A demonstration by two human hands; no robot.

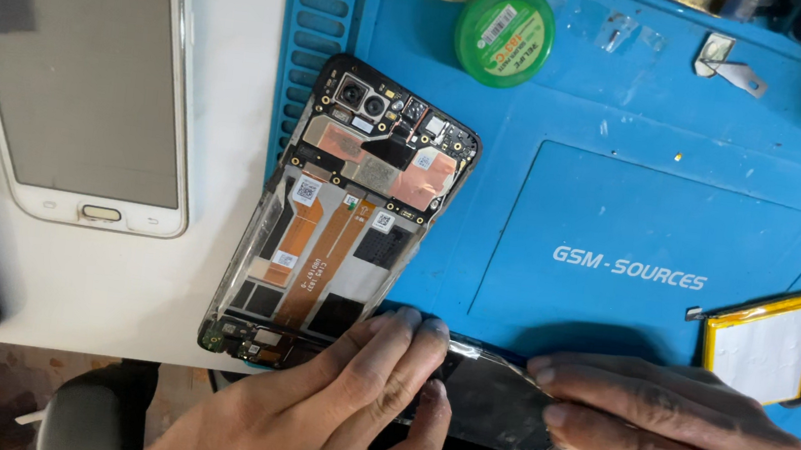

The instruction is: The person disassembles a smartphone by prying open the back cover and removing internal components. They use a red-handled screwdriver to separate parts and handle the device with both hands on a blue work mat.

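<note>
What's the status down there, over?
Both hands, left and right, pressing a dark glossy sheet at the mat's near edge. Opened phone beside left fingers. Loose battery right, apart.

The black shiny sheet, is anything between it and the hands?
Nothing visible. The left hand and right hand both press their fingers straight on the black shiny sheet, just below the opened phone.
</note>
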